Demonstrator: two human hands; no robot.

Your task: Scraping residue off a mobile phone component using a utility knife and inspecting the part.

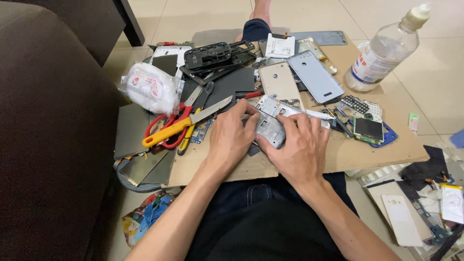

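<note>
- Both hands grip an opened silver-grey phone chassis [271, 124], metal frame with its inner parts exposed, on a brown cardboard sheet [348, 152] across the lap.
- The left hand [231, 137] pinches the chassis's left edge, fingertips curled on top; the right hand [299, 145] clamps its right and lower side.
- The step looks like prying or pressing a part of the frame; it seems to need a steady hold and careful finger pressure.
- A yellow-handled knife [186, 123] and red-handled scissors [166, 128] lie just left of the left hand.

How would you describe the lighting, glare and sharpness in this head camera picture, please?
Head view: soft, even light; faint shadow under both hands, left hand and right hand, on the phone frame; mild sheen on the clear bottle; centre sharp, edges bowed by the wide lens.
</note>
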